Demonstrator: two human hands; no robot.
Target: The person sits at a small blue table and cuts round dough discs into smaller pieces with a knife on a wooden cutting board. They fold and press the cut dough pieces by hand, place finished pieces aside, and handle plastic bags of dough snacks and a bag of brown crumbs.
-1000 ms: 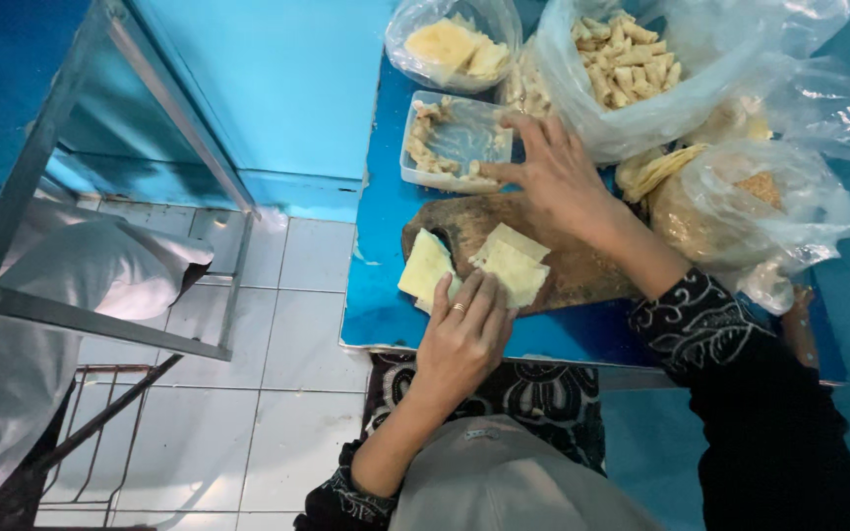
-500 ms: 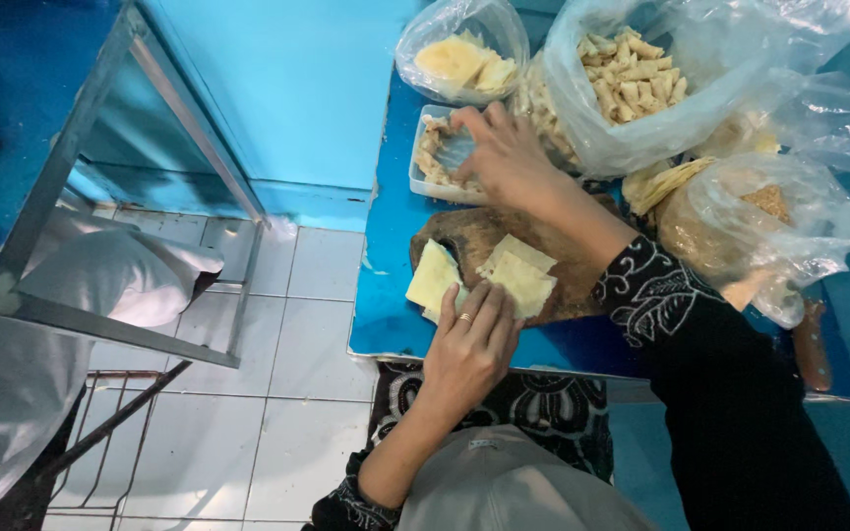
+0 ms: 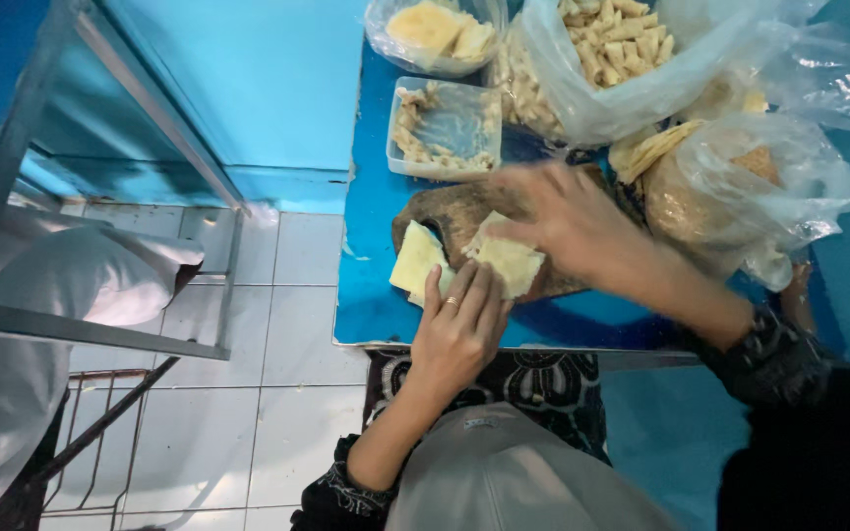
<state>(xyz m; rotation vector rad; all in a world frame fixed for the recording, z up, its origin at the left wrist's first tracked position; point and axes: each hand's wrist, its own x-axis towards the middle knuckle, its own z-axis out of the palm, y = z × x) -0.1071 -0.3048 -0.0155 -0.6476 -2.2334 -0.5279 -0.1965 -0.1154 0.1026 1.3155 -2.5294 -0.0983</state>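
Pastry sheets (image 3: 509,264) lie on the board (image 3: 445,211), left hand (image 3: 459,329) fingers flat on them. Right hand (image 3: 568,221) has withdrawn from the filling tray (image 3: 445,126), blurred; finger state indeterminate.

Blue tabletop (image 3: 376,315) carrying clear plastic tub (image 3: 445,126) with filling scraps at far edge. Far right: clear bags of rolled pastries (image 3: 622,39) sitting bunched together. Left: metal frame (image 3: 100,88) standing on white tiled floor (image 3: 248,433).
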